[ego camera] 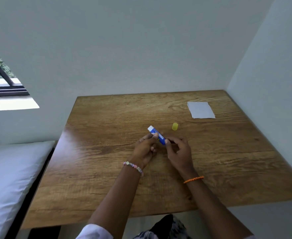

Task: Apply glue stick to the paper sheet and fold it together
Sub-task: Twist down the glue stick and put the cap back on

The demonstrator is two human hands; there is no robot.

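Note:
A blue glue stick (pixel 156 134) with its white glue end exposed points up and to the left, held over the middle of the wooden table (pixel 107 169). My left hand (pixel 146 147) grips its middle between thumb and fingers. My right hand (pixel 178 150) pinches its lower base end. The yellow cap (pixel 174 126) stands by itself on the table just right of the stick. A white paper sheet (pixel 201 110) lies flat near the table's far right corner, apart from both hands.
The table sits in a corner, with a wall behind and another on the right. A white cushion (pixel 9 178) lies on a bench to the left. A window (pixel 2 78) opens at the far left. My lap shows below the table's front edge.

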